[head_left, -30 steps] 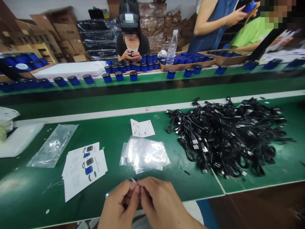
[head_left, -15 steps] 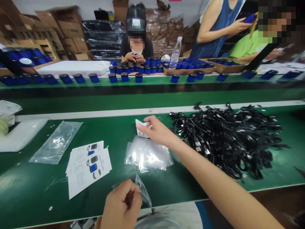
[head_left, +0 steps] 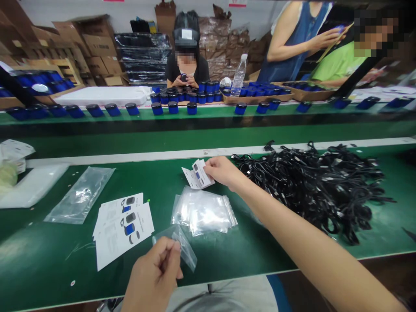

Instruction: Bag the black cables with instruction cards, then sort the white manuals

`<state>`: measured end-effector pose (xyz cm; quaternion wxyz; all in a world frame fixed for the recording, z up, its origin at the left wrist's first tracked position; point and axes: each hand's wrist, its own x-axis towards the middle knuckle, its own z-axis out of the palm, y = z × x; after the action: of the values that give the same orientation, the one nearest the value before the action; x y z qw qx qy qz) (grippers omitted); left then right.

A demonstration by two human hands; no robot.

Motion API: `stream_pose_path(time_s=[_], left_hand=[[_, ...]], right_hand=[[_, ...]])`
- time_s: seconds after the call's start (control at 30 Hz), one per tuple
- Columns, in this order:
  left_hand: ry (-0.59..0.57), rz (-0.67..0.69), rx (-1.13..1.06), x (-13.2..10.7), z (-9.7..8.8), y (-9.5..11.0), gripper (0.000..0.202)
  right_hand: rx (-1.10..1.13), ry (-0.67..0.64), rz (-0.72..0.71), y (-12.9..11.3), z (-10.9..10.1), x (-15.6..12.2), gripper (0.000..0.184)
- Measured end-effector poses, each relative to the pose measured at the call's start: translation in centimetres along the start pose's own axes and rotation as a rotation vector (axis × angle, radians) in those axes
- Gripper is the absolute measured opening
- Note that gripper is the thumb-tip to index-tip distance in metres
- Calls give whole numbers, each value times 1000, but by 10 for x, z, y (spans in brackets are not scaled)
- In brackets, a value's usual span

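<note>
Near the front edge, my left hand [head_left: 159,271] pinches a small clear plastic bag [head_left: 184,248]. Farther out, my right hand [head_left: 224,171] grips a folded white leaflet [head_left: 197,174] printed with small pictures, its folds partly spread. Just below that leaflet lies a stack of clear plastic bags [head_left: 208,212] on the green table. To the left of the bags, several flat printed sheets [head_left: 121,229] overlap one another, showing blue and black devices. A large heap of black cables [head_left: 312,186] spreads beside my right forearm.
A bigger clear bag [head_left: 81,195] and a white padded packet [head_left: 34,186] lie at the left. Beyond the white strip, blue jars with black lids [head_left: 191,108] line a raised green ledge. A person [head_left: 186,65] sits opposite, with a water bottle [head_left: 239,76] nearby; others are at right.
My right hand has drawn slightly right, and more of the folded leaflet shows, its panels apart. My left hand has shifted a little left with the clear bag.
</note>
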<state>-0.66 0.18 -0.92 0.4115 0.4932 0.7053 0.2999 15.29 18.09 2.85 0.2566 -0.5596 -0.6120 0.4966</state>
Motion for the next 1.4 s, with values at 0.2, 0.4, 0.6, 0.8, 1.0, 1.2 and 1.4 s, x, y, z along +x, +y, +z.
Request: stream_pose_path(time_s=[0.2, 0.4, 0.6, 0.8, 1.0, 1.2, 1.4], left_hand=[[86, -120, -266, 7, -5, 8, 33], [169, -64, -166, 11, 3, 0, 38], [442, 53, 68, 14, 2, -2, 30], [510, 78, 36, 17, 4, 3, 25], [471, 191, 180, 9, 4, 5, 21], [469, 402, 356, -2, 11, 10, 11], [495, 675, 526, -3, 19, 6, 12]], right_hand=[[-140, -362, -242, 2, 8, -111, 19], [-59, -335, -182, 25, 51, -130, 16], [388, 72, -208, 49, 86, -145, 34], [488, -69, 6, 62, 104, -156, 22], [81, 264, -664, 59, 79, -143, 8], [-303, 362, -799, 63, 72, -141, 11], [-348, 241, -557, 53, 68, -148, 19]])
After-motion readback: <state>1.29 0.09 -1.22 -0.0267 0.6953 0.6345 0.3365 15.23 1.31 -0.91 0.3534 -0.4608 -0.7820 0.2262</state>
